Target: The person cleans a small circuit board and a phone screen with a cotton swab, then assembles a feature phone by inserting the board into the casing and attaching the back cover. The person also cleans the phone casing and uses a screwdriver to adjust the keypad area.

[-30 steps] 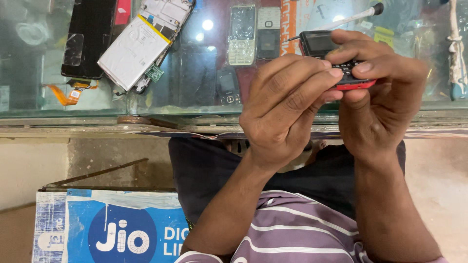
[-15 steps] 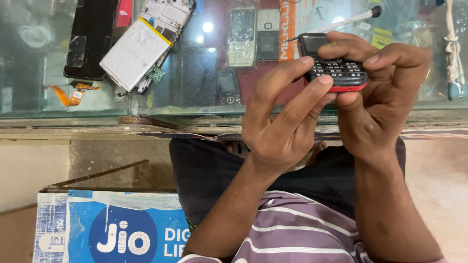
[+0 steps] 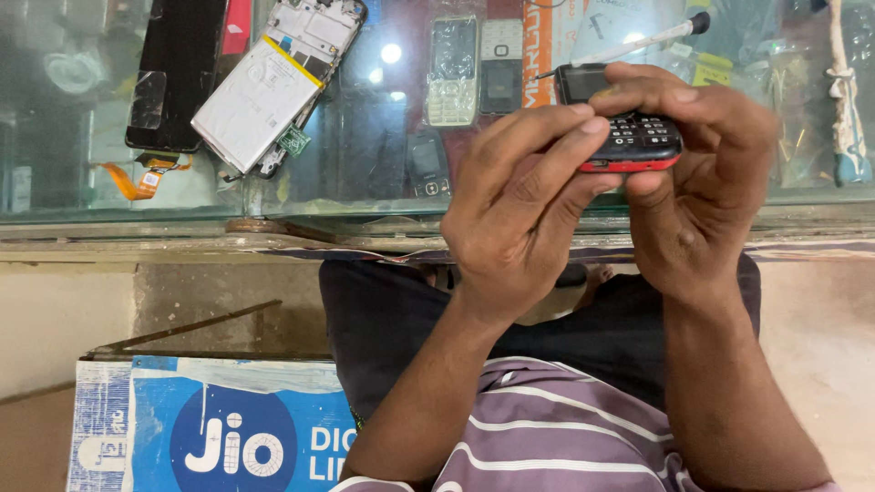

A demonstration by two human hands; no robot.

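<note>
A small black keypad phone with a red edge [image 3: 629,137] sits in both hands above the near rim of a glass-topped counter [image 3: 383,182], keypad facing up and its dark screen pointing away from the person. The right hand [image 3: 702,191] is closed around the phone's right end, its fingers curled over the top and its thumb beneath the red edge. The left hand [image 3: 519,219] is half curled beside it, fingers stretched forward so that the fingertips [image 3: 597,123] press on the keypad's left part; its thumb lies under the phone's lower side. On the glass to the far left lies a black smartphone screen panel [image 3: 173,73] with an orange flex ribbon [image 3: 137,178] trailing from its lower end. Just beside it rests an opened smartphone body with a large white battery [image 3: 269,87], tilted diagonally. Near the middle lie two old keypad handsets, a silver one [image 3: 453,68] and a grey one [image 3: 501,64], side by side. A thin white-handled tool [image 3: 638,41] lies just behind the held phone. Below the counter, a blue and white cardboard box [image 3: 210,428] stands beside the person's striped shirt [image 3: 547,437].
</note>
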